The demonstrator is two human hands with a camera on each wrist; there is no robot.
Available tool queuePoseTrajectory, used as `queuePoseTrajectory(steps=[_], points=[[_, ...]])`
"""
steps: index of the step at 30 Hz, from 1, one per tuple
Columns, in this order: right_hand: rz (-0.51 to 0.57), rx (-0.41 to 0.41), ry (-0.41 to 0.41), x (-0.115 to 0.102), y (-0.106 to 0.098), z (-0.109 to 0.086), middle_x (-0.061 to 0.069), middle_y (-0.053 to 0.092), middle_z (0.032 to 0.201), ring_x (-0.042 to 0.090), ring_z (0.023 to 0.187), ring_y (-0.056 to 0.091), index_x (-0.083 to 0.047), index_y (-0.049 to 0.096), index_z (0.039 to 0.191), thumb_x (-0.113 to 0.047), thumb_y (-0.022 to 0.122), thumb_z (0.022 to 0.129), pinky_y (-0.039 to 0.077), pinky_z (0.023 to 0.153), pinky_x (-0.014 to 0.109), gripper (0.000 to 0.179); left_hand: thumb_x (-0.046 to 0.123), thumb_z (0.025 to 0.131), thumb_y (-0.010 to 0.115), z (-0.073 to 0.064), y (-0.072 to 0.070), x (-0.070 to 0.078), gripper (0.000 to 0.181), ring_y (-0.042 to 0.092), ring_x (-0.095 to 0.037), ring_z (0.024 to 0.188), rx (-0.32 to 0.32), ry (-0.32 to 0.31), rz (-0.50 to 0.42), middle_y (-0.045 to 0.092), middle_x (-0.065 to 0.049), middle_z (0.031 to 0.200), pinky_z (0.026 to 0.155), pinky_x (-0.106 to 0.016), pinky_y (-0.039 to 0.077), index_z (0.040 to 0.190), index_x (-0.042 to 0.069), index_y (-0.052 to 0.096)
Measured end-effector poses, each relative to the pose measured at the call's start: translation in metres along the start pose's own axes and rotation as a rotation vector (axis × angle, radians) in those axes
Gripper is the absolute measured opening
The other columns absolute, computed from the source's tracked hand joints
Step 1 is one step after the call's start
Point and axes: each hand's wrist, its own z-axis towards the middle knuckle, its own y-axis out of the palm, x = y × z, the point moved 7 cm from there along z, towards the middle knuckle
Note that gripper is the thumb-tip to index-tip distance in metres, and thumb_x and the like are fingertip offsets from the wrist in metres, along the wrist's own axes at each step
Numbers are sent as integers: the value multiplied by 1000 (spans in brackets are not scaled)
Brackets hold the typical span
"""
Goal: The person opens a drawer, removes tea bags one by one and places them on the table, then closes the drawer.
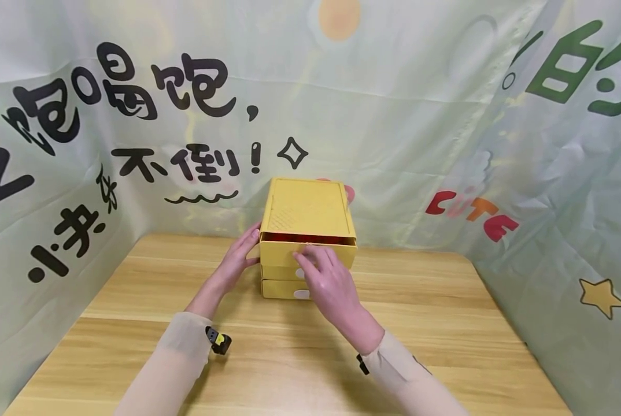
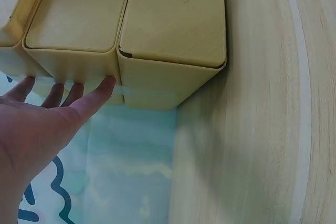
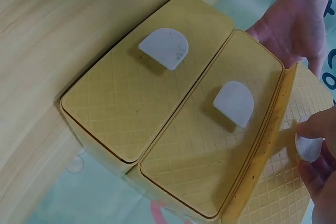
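Note:
A yellow cabinet [image 1: 310, 208] with three stacked drawers stands toward the back of the table. Its top drawer [image 1: 279, 254] juts out a little, and something red [image 1: 305, 238] shows in the gap under the lid. Thumb and fingers of my right hand [image 1: 333, 286] pinch that drawer's white handle [image 3: 308, 149]. The middle drawer [image 3: 210, 140] and bottom drawer [image 3: 136, 93] are closed, each with a white handle of its own. My left hand [image 1: 232, 263] rests against the cabinet's left side, its extended fingertips [image 2: 107, 83] on the yellow wall.
The cabinet stands on a wood-grain table [image 1: 227, 358]. Close behind it hangs a pale printed curtain [image 1: 394, 144], which also runs along both sides of the table. A small black device [image 1: 218, 341] is on the left sleeve.

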Motion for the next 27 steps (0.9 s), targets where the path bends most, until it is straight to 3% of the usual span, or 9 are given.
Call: queuePoseTrajectory(steps=[27], points=[[14,39,-46,-13,-15,-8,12,67,107,25,89,63,-2,75,116,13,71,86,59,68,27,35,44,113,33,1,-2,-2,64,17,-36,157,2,2,21,17,-10,174,117,-70,32,168,15,19]])
